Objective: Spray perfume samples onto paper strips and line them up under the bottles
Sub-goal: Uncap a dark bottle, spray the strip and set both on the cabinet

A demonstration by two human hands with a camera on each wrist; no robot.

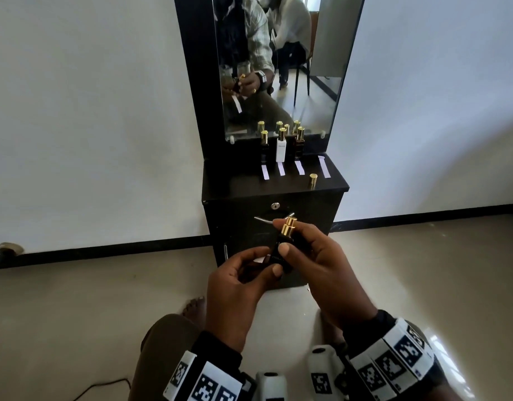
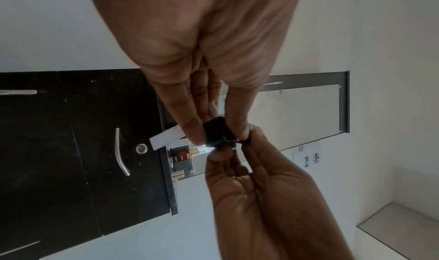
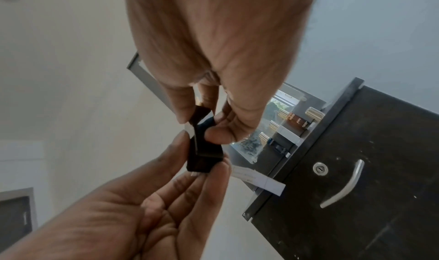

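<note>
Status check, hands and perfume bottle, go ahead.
Both hands, left and right, grip dark bottle, uncapped. Paper strip in left fingers. Loose gold cap on cabinet. Nothing blocking.

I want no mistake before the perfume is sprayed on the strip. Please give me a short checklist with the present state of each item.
1. Cap off the bottle: ok, it stands on the cabinet top.
2. Right hand grips the bottle: ok.
3. Left hand holds the paper strip: ok.
4. Nozzle faces the strip: cannot tell.
5. Row bottles upright: ok.
</note>
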